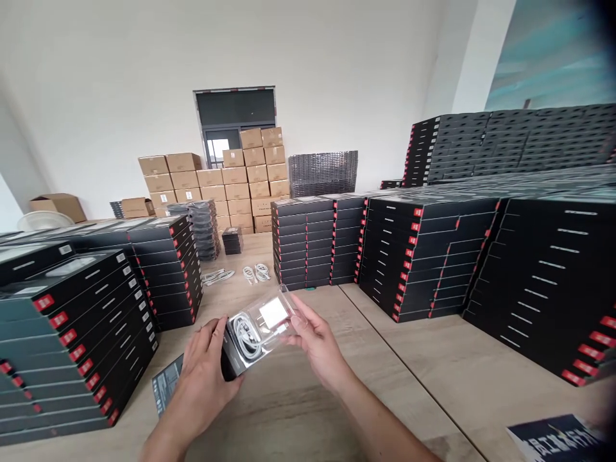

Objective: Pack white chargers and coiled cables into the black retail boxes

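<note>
My left hand (205, 372) grips the open end of a slim black box (231, 359) above the wooden table (433, 378). My right hand (315, 337) holds the far end of a clear plastic tray (264, 321) that sticks partway out of that box. In the tray lie a white charger plug (273, 312) and a coiled white cable (244, 335). Both hands are closed around what they hold.
Tall stacks of black boxes with red tabs stand at the left (91, 321), centre (312, 240) and right (529, 269). Loose white cables (255, 273) lie farther back. Brown cartons (240, 179) are piled by the wall. A flat dark sleeve (166, 385) lies under my left hand.
</note>
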Action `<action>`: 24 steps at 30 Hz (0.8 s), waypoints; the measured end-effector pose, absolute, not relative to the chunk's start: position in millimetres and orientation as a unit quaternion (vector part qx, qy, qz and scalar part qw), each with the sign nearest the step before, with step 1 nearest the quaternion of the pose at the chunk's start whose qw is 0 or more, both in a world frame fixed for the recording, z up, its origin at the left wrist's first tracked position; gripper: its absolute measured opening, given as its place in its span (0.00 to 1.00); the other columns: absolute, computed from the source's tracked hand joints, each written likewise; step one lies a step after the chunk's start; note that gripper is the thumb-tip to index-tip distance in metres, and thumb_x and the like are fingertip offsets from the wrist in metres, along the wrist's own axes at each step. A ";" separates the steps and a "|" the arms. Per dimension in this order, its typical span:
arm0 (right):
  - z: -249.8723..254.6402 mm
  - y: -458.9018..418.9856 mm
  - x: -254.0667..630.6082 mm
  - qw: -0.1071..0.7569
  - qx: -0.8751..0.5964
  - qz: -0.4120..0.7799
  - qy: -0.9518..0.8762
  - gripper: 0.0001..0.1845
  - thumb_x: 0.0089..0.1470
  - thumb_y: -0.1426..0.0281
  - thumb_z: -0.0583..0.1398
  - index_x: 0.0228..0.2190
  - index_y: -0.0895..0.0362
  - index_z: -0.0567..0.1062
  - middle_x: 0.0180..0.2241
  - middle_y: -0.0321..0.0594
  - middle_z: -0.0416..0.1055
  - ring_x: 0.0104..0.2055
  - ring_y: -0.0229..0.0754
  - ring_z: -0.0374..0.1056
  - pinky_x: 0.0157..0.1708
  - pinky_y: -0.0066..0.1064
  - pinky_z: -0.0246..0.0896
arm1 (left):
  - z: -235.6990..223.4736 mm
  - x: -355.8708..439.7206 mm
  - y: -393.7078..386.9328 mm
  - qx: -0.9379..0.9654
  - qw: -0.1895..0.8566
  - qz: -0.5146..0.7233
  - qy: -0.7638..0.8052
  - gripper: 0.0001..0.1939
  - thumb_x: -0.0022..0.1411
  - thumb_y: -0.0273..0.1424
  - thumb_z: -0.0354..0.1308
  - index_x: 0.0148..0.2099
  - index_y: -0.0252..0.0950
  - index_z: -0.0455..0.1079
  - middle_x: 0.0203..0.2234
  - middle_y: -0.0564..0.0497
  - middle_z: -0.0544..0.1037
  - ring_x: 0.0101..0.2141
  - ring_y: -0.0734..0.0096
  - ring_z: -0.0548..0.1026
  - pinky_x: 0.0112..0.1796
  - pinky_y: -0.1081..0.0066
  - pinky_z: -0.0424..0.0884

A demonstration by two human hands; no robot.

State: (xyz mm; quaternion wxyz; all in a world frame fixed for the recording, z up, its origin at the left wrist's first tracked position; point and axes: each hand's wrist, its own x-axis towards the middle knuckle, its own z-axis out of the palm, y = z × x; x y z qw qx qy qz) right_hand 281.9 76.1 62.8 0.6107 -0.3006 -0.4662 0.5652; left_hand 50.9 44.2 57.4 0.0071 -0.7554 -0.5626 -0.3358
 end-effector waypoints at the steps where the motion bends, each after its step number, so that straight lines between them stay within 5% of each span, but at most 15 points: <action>1: 64.4 76.4 283.9 0.607 -0.309 0.567 -0.464 0.33 0.49 0.59 0.66 0.56 0.47 0.68 0.41 0.39 0.72 0.42 0.44 0.67 0.38 0.38 0.72 | 57.4 50.6 44.0 -0.761 0.009 -0.332 -0.557 0.46 0.47 0.32 0.63 0.67 0.42 0.48 0.57 0.43 0.64 0.57 0.48 0.61 0.59 0.52 0.53; 11: 77.6 73.0 293.5 0.558 -0.388 0.559 -0.475 0.33 0.46 0.62 0.68 0.54 0.52 0.71 0.35 0.39 0.74 0.41 0.45 0.69 0.32 0.38 0.76 | 56.7 54.4 38.8 -0.777 -0.063 -0.339 -0.526 0.48 0.45 0.30 0.64 0.67 0.46 0.49 0.58 0.45 0.64 0.58 0.47 0.61 0.59 0.52 0.51; 17: 86.0 67.7 291.0 0.521 -0.288 0.694 -0.405 0.24 0.56 0.57 0.59 0.52 0.54 0.71 0.36 0.43 0.76 0.38 0.44 0.74 0.34 0.37 0.73 | 71.4 59.5 29.9 -0.748 -0.194 -0.395 -0.497 0.45 0.46 0.28 0.64 0.65 0.48 0.52 0.58 0.48 0.63 0.58 0.52 0.61 0.60 0.56 0.53; 21: 73.7 63.6 287.7 0.480 -0.314 0.673 -0.467 0.22 0.45 0.65 0.69 0.43 0.55 0.75 0.33 0.39 0.76 0.32 0.39 0.72 0.24 0.26 0.68 | 81.0 66.7 23.3 -0.735 -0.274 -0.418 -0.458 0.45 0.45 0.25 0.65 0.64 0.48 0.54 0.59 0.48 0.61 0.60 0.53 0.59 0.61 0.57 0.51; 24: 71.3 57.9 284.6 0.418 -0.318 0.664 -0.533 0.24 0.37 0.67 0.72 0.39 0.55 0.76 0.33 0.38 0.75 0.32 0.42 0.71 0.22 0.26 0.67 | 81.7 74.6 21.5 -0.726 -0.289 -0.447 -0.436 0.44 0.43 0.23 0.66 0.63 0.46 0.58 0.58 0.47 0.63 0.59 0.50 0.59 0.61 0.55 0.51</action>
